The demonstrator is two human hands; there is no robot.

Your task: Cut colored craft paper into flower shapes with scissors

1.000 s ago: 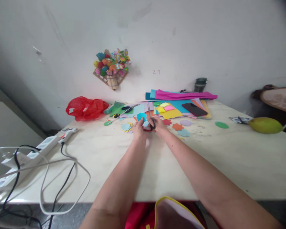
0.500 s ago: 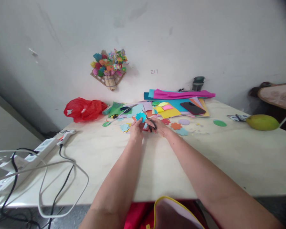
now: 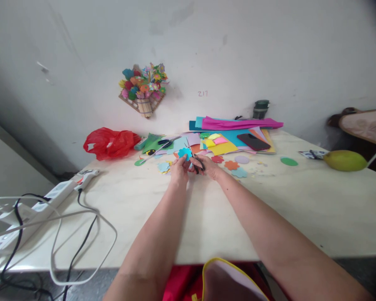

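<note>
A bright blue flower-shaped paper cutout [image 3: 184, 153] is pinched in my left hand [image 3: 179, 168], its scalloped edge facing up. My right hand [image 3: 208, 166] is closed round the black handles of a pair of scissors [image 3: 199, 164]. The scissor blades point up and to the left, close beside the flower's right edge; whether they touch it I cannot tell. Around my hands lie more cut pieces: an orange flower [image 3: 231, 165], a light blue flower [image 3: 239, 172], a red one [image 3: 217, 159] and a lilac oval [image 3: 242, 159].
Behind my hands are coloured sheets [image 3: 228, 144], a phone [image 3: 253, 141] and a second pair of scissors [image 3: 166, 143]. A red plastic bag [image 3: 111, 143] sits back left. A power strip [image 3: 54, 194] with loose cables occupies the left edge. A green-yellow fruit [image 3: 344, 161] lies right.
The scissors have turned slightly in my right hand, their blades tilting a little more to the left. The blue flower stays in my left hand, nearly unmoved.
</note>
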